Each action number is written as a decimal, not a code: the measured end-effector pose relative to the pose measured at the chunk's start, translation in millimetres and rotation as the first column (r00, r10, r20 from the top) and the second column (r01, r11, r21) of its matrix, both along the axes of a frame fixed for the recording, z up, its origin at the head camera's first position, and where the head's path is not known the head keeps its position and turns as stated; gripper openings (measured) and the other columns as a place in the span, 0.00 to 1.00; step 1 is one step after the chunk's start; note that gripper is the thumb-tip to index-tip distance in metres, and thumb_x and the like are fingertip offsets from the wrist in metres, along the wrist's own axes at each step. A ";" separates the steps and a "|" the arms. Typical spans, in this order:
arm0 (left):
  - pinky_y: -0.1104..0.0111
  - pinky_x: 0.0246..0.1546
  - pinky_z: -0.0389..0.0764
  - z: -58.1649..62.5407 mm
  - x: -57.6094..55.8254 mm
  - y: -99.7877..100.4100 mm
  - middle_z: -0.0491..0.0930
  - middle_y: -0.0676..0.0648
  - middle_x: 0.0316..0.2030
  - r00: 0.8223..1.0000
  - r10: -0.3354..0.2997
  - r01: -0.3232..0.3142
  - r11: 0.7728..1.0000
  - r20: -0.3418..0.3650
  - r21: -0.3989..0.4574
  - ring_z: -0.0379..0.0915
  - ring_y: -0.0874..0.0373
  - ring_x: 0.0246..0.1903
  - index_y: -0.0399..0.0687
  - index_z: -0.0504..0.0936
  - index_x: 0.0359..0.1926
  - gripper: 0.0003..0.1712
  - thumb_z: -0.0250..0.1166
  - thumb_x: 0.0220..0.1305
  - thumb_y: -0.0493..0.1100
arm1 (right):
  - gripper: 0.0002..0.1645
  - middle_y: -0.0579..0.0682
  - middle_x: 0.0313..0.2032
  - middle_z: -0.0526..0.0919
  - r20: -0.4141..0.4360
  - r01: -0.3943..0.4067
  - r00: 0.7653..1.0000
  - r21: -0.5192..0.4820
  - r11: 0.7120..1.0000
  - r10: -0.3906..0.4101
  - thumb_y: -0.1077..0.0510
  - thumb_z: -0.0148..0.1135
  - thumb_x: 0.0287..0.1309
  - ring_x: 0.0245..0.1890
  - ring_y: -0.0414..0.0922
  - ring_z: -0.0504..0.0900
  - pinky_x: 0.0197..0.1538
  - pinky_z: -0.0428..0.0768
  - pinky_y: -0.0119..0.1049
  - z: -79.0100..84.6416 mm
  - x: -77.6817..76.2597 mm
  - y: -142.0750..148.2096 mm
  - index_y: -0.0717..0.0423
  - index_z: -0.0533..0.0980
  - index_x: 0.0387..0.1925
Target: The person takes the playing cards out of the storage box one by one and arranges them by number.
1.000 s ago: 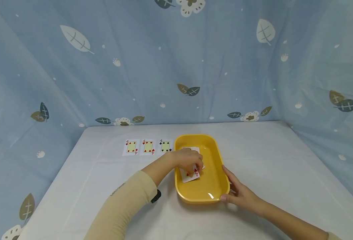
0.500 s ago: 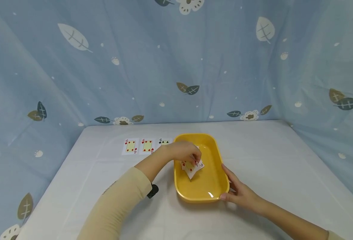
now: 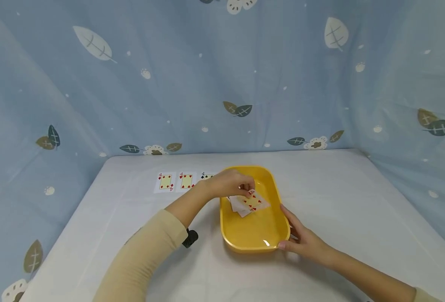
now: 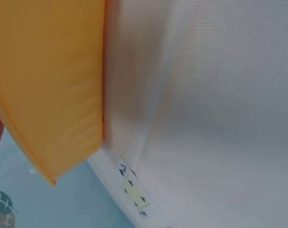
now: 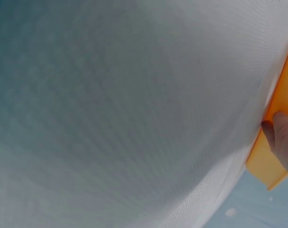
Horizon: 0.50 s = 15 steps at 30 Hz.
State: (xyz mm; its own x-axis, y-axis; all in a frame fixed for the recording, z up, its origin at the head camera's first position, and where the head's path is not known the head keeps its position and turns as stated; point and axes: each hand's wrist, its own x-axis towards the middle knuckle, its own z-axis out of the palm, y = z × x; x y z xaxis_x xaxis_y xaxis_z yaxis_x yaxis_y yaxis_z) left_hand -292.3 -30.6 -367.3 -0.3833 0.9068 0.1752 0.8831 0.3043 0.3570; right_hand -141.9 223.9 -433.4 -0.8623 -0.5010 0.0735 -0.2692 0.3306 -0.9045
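My left hand [image 3: 231,183] reaches over the yellow tray [image 3: 254,233] and pinches a playing card [image 3: 258,201] with red pips between thumb and fingers. Beneath it, other white cards [image 3: 238,205] lie in the tray, partly covered. My right hand [image 3: 307,243] grips the tray's right side, thumb near the front corner. In the right wrist view its fingers [image 5: 282,126] touch the tray's outer wall. The left wrist view shows the tray's wall [image 4: 53,85], while the held card is out of sight there.
Left of the tray, three face-up fours lie in a row: diamonds [image 3: 165,182], hearts [image 3: 186,182] and spades [image 3: 207,176], the last partly behind my left hand. A white cloth [image 3: 332,184] covers the table. A blue patterned curtain [image 3: 192,84] hangs behind.
The left fingers have lifted a card from those in the tray, and it has swung rightward, its face turned up. The right hand has stayed on the tray.
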 end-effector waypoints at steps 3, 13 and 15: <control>0.78 0.33 0.73 0.0 1.8 0.3 0.78 0.55 0.28 0.999 0.031 -0.031 0.999 0.007 -0.029 0.72 0.65 0.28 0.49 0.77 0.50 0.17 0.67 0.59 0.43 | 0.53 0.75 0.68 0.44 -0.015 -0.005 1.000 0.002 1.000 0.005 0.62 0.62 0.59 0.58 0.72 0.66 0.55 0.75 0.46 0.1 -0.2 0.3 0.63 0.37 0.72; 0.78 0.27 0.71 -4.3 5.2 -1.0 0.75 0.54 0.25 0.995 0.080 -0.080 0.997 0.067 -0.014 0.66 0.65 0.23 0.54 0.72 0.61 0.24 0.62 0.64 0.40 | 0.54 0.73 0.69 0.44 -0.002 0.013 1.000 0.014 1.000 -0.012 0.61 0.63 0.59 0.58 0.69 0.67 0.55 0.75 0.45 -4.8 -1.9 3.9 0.59 0.37 0.73; 0.78 0.28 0.71 -4.3 5.5 -2.7 0.76 0.55 0.28 0.992 0.085 -0.086 0.996 0.090 0.003 0.67 0.64 0.24 0.53 0.72 0.61 0.24 0.61 0.65 0.39 | 0.54 0.73 0.70 0.43 -0.001 0.015 1.000 0.013 1.000 -0.015 0.61 0.63 0.59 0.59 0.69 0.67 0.55 0.75 0.46 -5.1 -1.7 4.2 0.59 0.37 0.73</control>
